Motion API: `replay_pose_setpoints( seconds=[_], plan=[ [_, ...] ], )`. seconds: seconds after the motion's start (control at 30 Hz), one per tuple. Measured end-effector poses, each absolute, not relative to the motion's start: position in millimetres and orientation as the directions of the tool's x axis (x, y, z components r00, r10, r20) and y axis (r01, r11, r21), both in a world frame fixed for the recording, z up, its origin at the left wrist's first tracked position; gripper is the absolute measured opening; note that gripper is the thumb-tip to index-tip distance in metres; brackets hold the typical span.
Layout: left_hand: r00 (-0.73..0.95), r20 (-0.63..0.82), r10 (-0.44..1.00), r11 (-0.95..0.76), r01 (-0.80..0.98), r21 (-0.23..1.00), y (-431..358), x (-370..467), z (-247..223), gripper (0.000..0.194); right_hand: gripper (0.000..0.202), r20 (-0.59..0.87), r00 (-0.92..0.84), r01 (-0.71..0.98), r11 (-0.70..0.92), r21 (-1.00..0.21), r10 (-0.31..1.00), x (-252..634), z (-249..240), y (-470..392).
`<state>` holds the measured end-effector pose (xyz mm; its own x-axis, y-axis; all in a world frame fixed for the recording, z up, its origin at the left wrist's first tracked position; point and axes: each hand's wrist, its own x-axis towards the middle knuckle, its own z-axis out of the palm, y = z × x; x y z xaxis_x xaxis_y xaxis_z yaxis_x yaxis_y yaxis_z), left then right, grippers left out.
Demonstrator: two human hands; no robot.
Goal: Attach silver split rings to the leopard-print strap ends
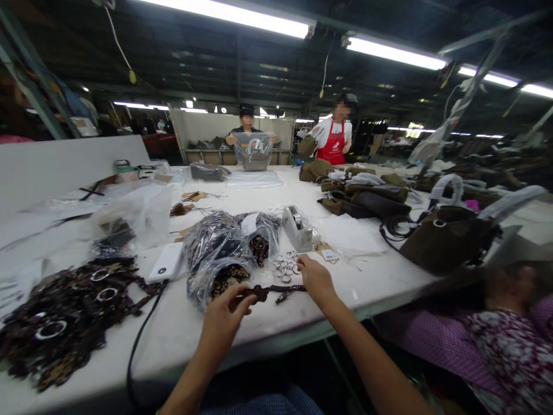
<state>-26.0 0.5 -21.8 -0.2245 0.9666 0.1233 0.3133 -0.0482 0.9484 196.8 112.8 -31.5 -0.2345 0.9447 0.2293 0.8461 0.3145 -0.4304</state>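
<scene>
Hands first: my left hand (222, 316) pinches a dark strap (261, 293) low over the bench (177, 328); my right hand (318, 282) meets silver rings (283, 264) — grip unclear — probably grouped for easy reach.

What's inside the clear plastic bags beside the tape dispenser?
Dark, spotted pieces show at the openings of the clear bags; folded, shiny plastic obscures what lies deeper.

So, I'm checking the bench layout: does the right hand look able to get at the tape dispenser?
Probably yes: the tape dispenser stands just beyond the right hand, with nothing tall between them; the metal rings lie low alongside.
</scene>
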Motion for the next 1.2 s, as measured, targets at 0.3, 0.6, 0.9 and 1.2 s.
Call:
replay_pose_setpoints(
  seconds=[0.3,0.6,0.9,1.2],
  plan=[
    [-0.157,0.249,0.956,-0.167,0.408,0.898,-8,-7,-38,0.025,0.032,0.195,-0.262,0.099,0.228,-0.969,0.945,169,-37,43],
    [-0.136,-0.095,0.986,0.084,-0.084,0.993,-25,-5,-25,0.034,0.024,0.243,-0.337,0.231,0.330,-0.915,0.910,171,-30,22],
    [-0.242,-0.137,0.961,0.112,-0.116,0.987,-32,-3,-21,0.033,0.025,0.141,-0.381,0.182,0.224,-0.957,0.914,174,-34,15],
    [-0.222,0.067,0.973,-0.018,0.216,0.976,-37,-7,-21,0.026,0.037,-0.151,-0.215,-0.485,-0.240,-0.841,0.965,176,-35,17]
  ],
)
